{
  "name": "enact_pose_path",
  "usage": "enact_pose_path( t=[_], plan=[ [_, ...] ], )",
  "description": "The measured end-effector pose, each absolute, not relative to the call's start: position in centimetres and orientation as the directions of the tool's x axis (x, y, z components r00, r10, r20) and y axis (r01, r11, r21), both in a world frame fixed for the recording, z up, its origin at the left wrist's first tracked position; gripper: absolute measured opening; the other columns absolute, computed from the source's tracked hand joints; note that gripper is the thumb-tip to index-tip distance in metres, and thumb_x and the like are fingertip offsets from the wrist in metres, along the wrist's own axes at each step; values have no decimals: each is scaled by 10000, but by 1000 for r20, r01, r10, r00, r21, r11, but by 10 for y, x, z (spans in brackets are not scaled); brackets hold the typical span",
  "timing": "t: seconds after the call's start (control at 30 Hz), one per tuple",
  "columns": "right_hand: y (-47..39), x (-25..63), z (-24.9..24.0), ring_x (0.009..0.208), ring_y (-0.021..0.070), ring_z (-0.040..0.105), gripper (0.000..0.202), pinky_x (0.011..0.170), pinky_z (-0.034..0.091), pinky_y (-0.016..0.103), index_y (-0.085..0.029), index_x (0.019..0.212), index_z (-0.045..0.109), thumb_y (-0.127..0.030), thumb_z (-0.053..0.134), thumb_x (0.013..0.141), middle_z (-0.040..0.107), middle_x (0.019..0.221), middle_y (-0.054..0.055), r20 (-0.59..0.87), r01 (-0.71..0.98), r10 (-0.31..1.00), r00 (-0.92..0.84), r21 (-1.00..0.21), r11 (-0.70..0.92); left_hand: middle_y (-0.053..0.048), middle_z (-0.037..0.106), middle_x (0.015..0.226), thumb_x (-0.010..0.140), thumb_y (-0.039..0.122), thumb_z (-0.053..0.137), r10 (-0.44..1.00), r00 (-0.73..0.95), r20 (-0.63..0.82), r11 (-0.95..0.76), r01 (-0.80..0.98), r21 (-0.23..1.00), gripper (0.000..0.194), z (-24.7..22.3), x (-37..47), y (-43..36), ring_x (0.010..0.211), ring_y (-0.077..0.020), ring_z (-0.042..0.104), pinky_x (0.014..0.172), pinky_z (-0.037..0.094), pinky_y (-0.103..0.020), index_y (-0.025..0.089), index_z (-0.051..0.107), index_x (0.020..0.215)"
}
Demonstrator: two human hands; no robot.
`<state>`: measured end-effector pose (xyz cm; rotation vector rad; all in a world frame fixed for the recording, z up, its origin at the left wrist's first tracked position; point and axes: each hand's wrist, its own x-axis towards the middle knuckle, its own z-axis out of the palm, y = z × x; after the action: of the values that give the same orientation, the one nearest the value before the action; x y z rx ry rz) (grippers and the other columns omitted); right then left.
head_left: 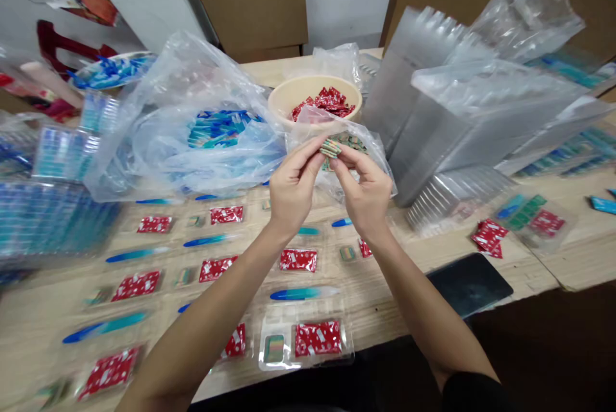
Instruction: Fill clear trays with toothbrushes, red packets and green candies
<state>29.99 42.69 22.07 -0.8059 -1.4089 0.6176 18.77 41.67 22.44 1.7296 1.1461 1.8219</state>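
Observation:
My left hand [292, 194] and my right hand [368, 194] meet in front of me, fingertips closed on a small stack of striped green and yellow pieces [330, 148]. Just behind and below the stack, a clear plastic bag [380, 171] holds more green pieces [351, 140]. Beneath my arms lie rows of clear plastic trays [346, 341]. Several hold a blue-to-teal nail file [303, 294], a red dotted packet [317, 339] and a small striped piece [274, 348]. My forearms hide parts of these rows.
A cream bowl [276, 101] of red packets [330, 103] stands behind my hands. Left of it, a large plastic bag [178, 78] holds blue nail files [219, 128]. Stacked clear trays [433, 123] rise at right, near a black phone [471, 283]. Filled packs [52, 219] are piled at far left.

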Motion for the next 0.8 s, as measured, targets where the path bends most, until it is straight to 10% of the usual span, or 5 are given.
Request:
enact_pose_path(
  t=[0.57,0.8],
  plan=[
    [434,308,219,790,130,638,170,753,536,299,-201,994,673,-253,575,865,697,934,27,737,392,674,-45,-608,691,-58,694,1058,929,233,534,587,-14,809,-721,445,531,146,224,175,422,1037,-155,631,945,494,-314,187,633,1026],
    [474,320,193,875,245,631,482,811,500,446,-71,1204,611,-400,578,854,658,872,145,610,748,782,-125,-460,478,-84,675,1004,887,229,565,841,-168,515,-425,383,820,126,203,129,393,925,-152,630,838,501,-284,153,610,977]
  ],
)
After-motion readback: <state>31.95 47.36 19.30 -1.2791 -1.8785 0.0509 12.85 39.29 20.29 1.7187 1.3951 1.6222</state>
